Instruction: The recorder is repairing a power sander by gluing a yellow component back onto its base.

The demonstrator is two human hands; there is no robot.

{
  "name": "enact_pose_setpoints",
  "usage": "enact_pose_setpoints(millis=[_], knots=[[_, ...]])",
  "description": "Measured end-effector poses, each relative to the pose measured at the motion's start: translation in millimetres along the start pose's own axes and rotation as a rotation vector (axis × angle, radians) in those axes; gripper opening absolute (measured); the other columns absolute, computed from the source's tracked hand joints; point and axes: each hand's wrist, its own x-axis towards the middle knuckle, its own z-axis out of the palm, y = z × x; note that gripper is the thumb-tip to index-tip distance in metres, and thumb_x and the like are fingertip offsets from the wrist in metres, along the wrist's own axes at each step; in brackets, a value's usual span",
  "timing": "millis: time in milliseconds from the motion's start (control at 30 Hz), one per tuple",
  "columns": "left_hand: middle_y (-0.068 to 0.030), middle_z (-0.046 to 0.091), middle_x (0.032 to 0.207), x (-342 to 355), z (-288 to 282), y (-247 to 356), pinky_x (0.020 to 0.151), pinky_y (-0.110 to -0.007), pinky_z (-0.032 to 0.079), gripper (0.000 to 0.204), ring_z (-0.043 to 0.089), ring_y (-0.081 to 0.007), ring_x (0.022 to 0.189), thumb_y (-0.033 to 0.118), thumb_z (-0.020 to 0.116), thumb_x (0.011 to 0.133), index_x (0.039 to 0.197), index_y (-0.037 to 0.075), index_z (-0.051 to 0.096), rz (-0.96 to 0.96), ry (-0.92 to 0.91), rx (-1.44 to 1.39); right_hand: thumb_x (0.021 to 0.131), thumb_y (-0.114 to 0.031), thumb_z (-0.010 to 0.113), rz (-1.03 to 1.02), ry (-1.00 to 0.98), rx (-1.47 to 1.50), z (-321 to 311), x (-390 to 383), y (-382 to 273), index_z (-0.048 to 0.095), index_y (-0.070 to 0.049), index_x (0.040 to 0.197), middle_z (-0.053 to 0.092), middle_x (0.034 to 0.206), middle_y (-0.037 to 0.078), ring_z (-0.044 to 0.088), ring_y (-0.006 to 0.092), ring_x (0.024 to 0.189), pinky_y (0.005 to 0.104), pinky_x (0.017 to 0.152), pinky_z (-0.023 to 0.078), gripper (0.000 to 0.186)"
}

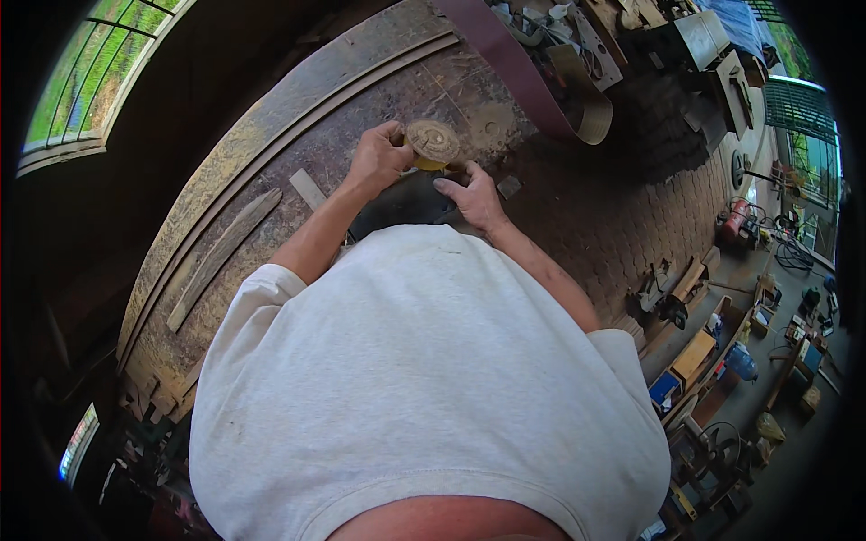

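The round sanding disc [433, 141] sits between left hand [377, 160] and right hand [471, 195] grips.

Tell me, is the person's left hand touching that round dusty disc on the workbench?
Touching. The head view shows the left hand with fingers curled against the edge of the round disc, no gap between them.

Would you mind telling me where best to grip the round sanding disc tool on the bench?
Probably by the yellow body under the round sanding disc, from its left and right sides, as the left hand does: the dusty disc face points up, and the right hand steadies the near edge.
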Motion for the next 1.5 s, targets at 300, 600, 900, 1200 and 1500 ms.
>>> enact_pose_setpoints(millis=[300, 600, 900, 1200, 1500], knots=[[-0.0061, 0.071, 0.090, 27.7, -26.9, 6.5, 0.076, -0.037, 0.063, 0.009, 0.073, -0.0194, 0.082, 0.003, 0.076, 0.094, 0.094, 0.004, 0.066, -0.348, 0.000, -0.195, 0.092, -0.021, 0.087, 0.041, 0.038, 0.267, 16.4, 30.6, 11.4, 0.069, 0.008, 0.129, 0.077, 0.115, 0.014, 0.072, 0.0175, 0.101, 0.0315, 0.091, 0.059, 0.050], [-0.0104, 0.075, 0.097, 35.8, -36.9, -0.5, 0.073, -0.038, 0.062, 0.009, 0.075, -0.0230, 0.083, 0.002, 0.074, 0.095, 0.100, 0.004, 0.067, -0.333, 0.150, -0.277, 0.098, -0.018, 0.085, 0.115, -0.057, 0.263, 22.4, 63.1, -3.5, 0.068, 0.004, 0.125, 0.076, 0.112, 0.010, 0.072, 0.0145, 0.095, 0.0296, 0.082, 0.060, 0.039], [-0.0119, 0.076, 0.102, 37.7, -42.9, -14.1, 0.077, -0.038, 0.064, 0.009, 0.076, -0.0221, 0.087, 0.006, 0.073, 0.099, 0.106, 0.001, 0.069, -0.138, 0.090, -0.087, 0.097, -0.021, 0.086, 0.108, -0.028, 0.257, 27.7, 64.4, -0.5, 0.069, 0.004, 0.124, 0.076, 0.109, 0.010, 0.071, 0.0147, 0.093, 0.0296, 0.081, 0.060, 0.041], [-0.0084, 0.072, 0.097, 59.5, -65.1, -25.5, 0.073, -0.034, 0.061, 0.009, 0.071, -0.0186, 0.081, 0.000, 0.072, 0.097, 0.103, 0.004, 0.066, -0.293, 0.144, -0.262, 0.092, -0.029, 0.090, 0.074, 0.063, 0.031, 48.3, 82.0, -17.6, 0.070, 0.007, 0.131, 0.076, 0.112, 0.011, 0.070, 0.0162, 0.094, 0.0315, 0.084, 0.058, 0.057], [-0.0030, 0.063, 0.086, 72.0, -80.1, -36.9, 0.064, -0.030, 0.050, 0.018, 0.060, -0.0142, 0.073, 0.000, 0.076, 0.095, 0.092, 0.009, 0.062, -0.385, 0.126, -0.167, 0.086, -0.028, 0.094, 0.003, -0.018, 0.050, 50.0, 70.7, -18.9, 0.055, 0.011, 0.150, 0.070, 0.132, 0.019, 0.069, 0.0218, 0.113, 0.0336, 0.095, 0.059, 0.084]])
